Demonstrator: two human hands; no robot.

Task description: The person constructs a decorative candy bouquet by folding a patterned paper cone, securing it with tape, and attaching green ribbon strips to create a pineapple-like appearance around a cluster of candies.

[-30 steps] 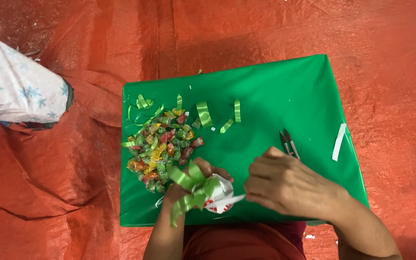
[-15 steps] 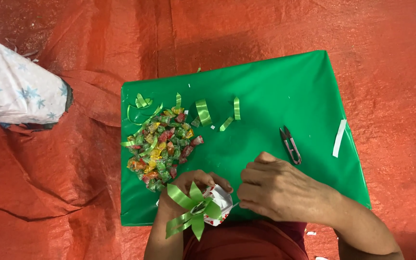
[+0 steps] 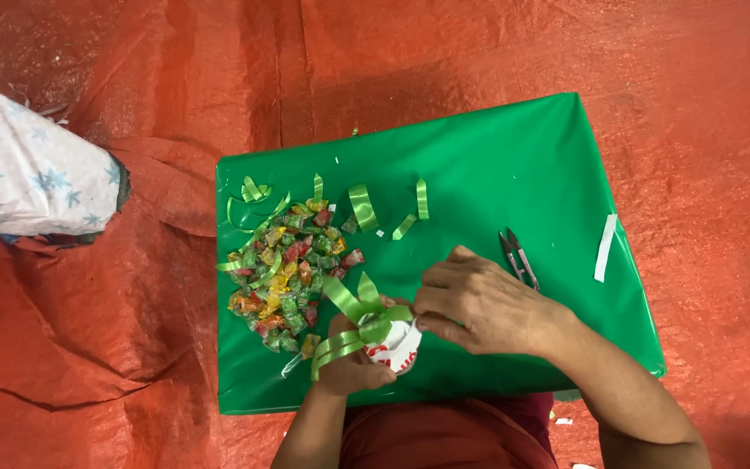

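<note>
**Desk:** What is held over the green board (image 3: 514, 174)?

**Photographer:** A small white-and-red packet (image 3: 395, 346), tied with a looped green ribbon bow (image 3: 356, 314), at the board's near edge, in front of the person's lap. The left hand (image 3: 351, 360) cups it from beneath, fingers curled around the packet. The right hand (image 3: 482, 306) meets it from the right, fingertips pinched at the knot of the bow. What is inside the packet cannot be seen.

**Desk:** And around it?

**Photographer:** A heap of wrapped candies (image 3: 292, 276) in red, yellow and green lies loose on the board's left half, just beyond the left hand. Cut ribbon scraps (image 3: 363, 205) curl along the heap's far side. A small pair of snips (image 3: 518, 258) rests on the board just past the right hand, untouched. A white strip (image 3: 605, 247) lies at the board's right edge. The board sits on a red tarpaulin (image 3: 566, 52); a white star-patterned bundle (image 3: 32, 174) lies on the tarpaulin well to the board's left.
</note>
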